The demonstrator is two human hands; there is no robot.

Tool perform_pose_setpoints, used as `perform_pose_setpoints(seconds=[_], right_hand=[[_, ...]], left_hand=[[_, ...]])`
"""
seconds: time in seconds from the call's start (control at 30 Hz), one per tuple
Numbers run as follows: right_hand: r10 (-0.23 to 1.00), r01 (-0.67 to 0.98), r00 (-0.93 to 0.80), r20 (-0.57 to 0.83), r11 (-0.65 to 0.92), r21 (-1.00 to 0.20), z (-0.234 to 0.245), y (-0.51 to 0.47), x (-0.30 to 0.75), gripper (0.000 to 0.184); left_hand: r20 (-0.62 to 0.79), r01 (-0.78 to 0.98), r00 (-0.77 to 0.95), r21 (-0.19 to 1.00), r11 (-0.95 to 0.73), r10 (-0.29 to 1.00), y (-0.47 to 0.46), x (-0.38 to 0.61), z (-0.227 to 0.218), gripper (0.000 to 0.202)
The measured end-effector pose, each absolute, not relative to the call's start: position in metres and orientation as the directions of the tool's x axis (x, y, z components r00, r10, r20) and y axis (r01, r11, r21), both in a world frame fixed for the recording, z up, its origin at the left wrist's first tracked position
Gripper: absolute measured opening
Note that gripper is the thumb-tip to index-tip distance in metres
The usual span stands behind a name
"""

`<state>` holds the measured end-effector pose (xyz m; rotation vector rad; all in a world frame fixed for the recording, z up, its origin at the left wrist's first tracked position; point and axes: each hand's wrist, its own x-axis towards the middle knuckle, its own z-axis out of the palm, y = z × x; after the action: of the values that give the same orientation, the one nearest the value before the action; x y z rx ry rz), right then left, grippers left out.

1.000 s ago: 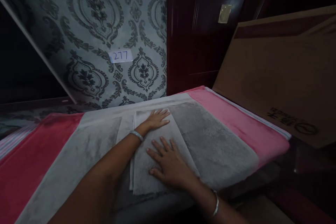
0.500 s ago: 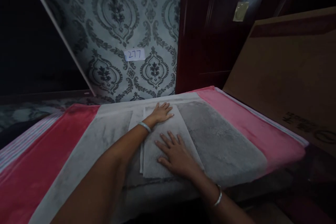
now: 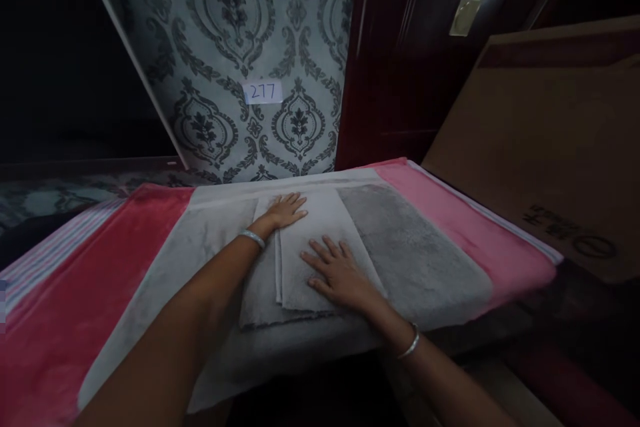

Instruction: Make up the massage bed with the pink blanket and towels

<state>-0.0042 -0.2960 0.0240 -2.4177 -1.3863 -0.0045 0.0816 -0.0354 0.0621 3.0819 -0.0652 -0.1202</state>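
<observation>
Folded grey cloth (image 3: 320, 219) lies near the middle of the bed cover (image 3: 425, 260) in the head view, long and narrow, running away from the person. Its doubled upper layers sit toward the right, while a single-looking lower layer (image 3: 260, 290) shows along the left, coming out beyond them at the near end too.

From where I stand, both palms are down on it. The left hand (image 3: 287, 209) is laid at the far end, across the left edge of the upper layers, fingers fanned and gripping nothing. The right hand (image 3: 340, 277) rests nearer, on the right part of the cloth, fingers spread wide, thumb out, likewise with nothing in its grasp. I take the step in hand to be pressing a fold flat. The light is dim, so I can't say how many layers are stacked, or how hard the hands bear down.

Whatever move follows, I'd judge it calls for lifting the palms cleanly, as a dragging hand could shift the soft layers. Turning the uncovered left strip would need fingertips under its outer edge, with one palm steadying the stack.
</observation>
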Motion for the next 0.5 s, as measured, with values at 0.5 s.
perform_pose_setpoints(seconds=[0.5], right_hand=[[0.362, 0.206, 0.93, 0.071, -0.349, -0.914, -0.005, -0.35, 0.127, 0.054]], left_hand=[[-0.222, 0.179, 0.965, 0.168, -0.969, 0.14, 0.017, 0.137, 0.094, 0.069]])
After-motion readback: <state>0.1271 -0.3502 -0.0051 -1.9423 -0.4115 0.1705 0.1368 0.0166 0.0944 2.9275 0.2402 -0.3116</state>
